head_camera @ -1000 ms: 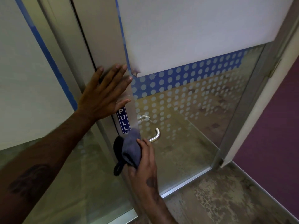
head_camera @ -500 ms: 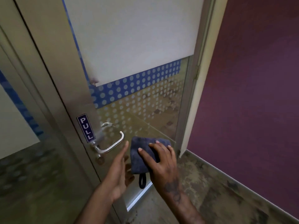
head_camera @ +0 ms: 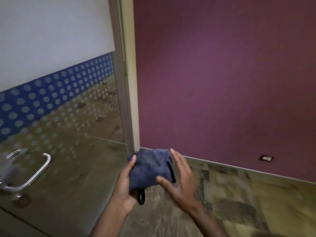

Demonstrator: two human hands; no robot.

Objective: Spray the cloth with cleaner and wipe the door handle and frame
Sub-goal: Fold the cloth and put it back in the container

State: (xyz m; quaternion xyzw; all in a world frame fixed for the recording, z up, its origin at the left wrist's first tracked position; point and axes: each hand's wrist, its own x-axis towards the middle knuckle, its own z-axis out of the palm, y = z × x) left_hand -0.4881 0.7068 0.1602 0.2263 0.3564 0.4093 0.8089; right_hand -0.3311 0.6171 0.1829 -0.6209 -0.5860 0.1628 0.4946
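Observation:
A folded blue-grey cloth (head_camera: 149, 169) with a black hanging loop rests in my left hand (head_camera: 125, 183), whose thumb lies on the cloth's upper left corner. My right hand (head_camera: 179, 177) hovers at the cloth's right side with fingers spread, its fingertips touching the cloth's edge. The silver door handle (head_camera: 32, 175) sits at the far left on the glass door, apart from both hands. The grey door frame (head_camera: 122, 82) runs upright through the middle of the view. No spray bottle is in view.
The glass door (head_camera: 68, 117) carries a white frosted panel and a blue dotted band. A purple wall (head_camera: 222, 82) fills the right, with a small socket plate (head_camera: 265, 158) low on it. Mottled stone floor (head_camera: 239, 202) lies below.
The view has swung right, away from the handle. The cloth has passed from my right hand into my left, and both hands now meet in front of the frame's foot.

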